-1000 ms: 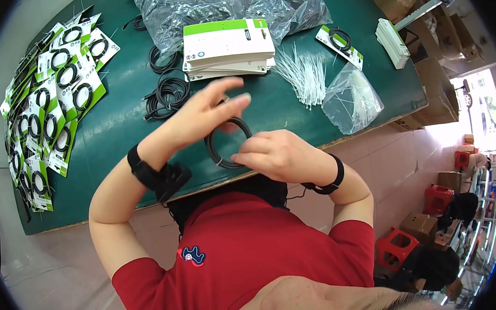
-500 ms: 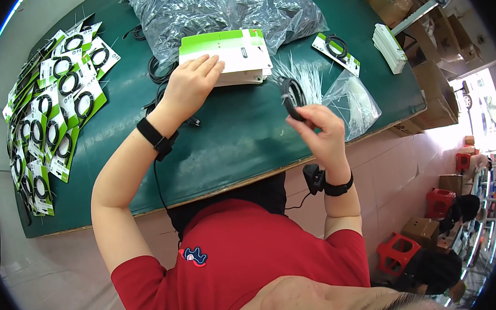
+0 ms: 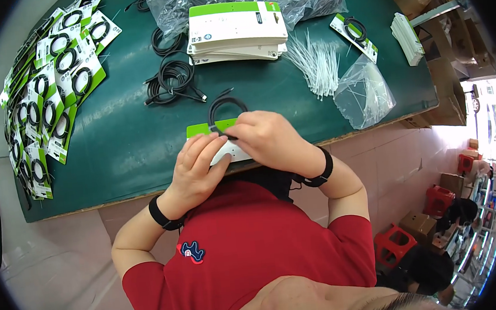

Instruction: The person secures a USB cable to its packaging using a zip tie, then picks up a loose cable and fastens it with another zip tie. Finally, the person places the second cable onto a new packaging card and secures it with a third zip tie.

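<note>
A green-and-white backing card (image 3: 198, 130) lies at the near edge of the green table in front of me. My left hand (image 3: 197, 166) grips it from the left, thumb below and fingers over its face. A small coil of black cable (image 3: 226, 100) stands over the card's upper part, its plug end pointing up and right. My right hand (image 3: 267, 140) pinches the coil's lower side, its fingertips close to those of my left hand. Fingers hide the middle of the card and the bottom of the coil.
Beyond my hands sit a stack of cards (image 3: 237, 30), loose black cable coils (image 3: 175, 79), white cable ties (image 3: 316, 62) and a clear bag (image 3: 366, 96). Large plastic bags (image 3: 212, 0) lie behind. Carded cables (image 3: 59, 82) pile up at left; one carded cable (image 3: 355, 33) lies right.
My left hand has come off the stack toward me and now holds a card at the table edge. My right hand has brought the cable coil left, onto that card.
</note>
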### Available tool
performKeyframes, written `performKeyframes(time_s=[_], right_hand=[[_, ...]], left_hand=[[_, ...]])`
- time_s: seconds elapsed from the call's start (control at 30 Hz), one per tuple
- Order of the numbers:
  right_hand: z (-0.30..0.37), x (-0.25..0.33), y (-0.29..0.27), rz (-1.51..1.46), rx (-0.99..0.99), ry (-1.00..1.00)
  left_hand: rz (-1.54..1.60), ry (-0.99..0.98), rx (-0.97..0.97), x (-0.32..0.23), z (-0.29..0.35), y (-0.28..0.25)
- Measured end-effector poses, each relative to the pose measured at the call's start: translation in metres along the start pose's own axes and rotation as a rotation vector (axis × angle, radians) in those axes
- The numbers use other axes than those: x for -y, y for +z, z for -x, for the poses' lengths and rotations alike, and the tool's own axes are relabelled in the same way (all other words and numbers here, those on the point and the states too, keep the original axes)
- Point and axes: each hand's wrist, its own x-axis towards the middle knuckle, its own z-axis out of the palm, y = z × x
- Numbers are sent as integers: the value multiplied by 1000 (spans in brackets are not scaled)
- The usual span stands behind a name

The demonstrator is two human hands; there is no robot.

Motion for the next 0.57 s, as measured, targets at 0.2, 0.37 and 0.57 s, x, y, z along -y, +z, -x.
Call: performKeyframes(time_s=[0.2, 0.37, 0.57], right_hand=[[7, -2, 19, -175, 296, -50], [6, -16, 2, -384, 312, 38], [15, -34, 13, -459, 362, -125]], left_hand=[[179, -118, -25, -5, 35, 14], [239, -85, -12, 1, 46, 17], [298, 26, 13, 7, 43, 15]])
